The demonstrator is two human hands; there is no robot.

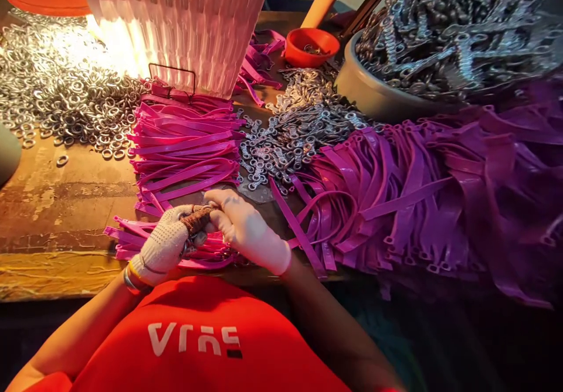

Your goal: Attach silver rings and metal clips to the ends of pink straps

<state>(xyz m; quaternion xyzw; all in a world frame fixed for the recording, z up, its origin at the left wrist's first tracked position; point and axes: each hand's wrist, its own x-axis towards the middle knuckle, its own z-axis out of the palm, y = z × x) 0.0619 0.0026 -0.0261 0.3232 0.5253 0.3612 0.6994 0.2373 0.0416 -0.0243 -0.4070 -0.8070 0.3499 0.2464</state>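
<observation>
My left hand [163, 244], in a knitted work glove with dots, is closed around a brown, wrapped handle-like piece [197, 221]. Its full shape is hidden by my fingers, and a bit of dark metal shows beneath. My right hand [246, 225], in a pale glove, meets it from the other side, fingers pinched at its far end. What sits between those fingertips is too small to tell. Under both hands lie loose pink straps [132, 237]. Just beyond is a neat stack of pink straps [187, 146].
Metal rings [88, 108] are heaped at the left, beside a ribbed translucent panel [185, 29]. Small metal links [299, 122] lie mid-table. A grey tub [373, 81] of metal pieces, a red bowl [308, 58] and a large purple strap pile [396, 187] fill the right.
</observation>
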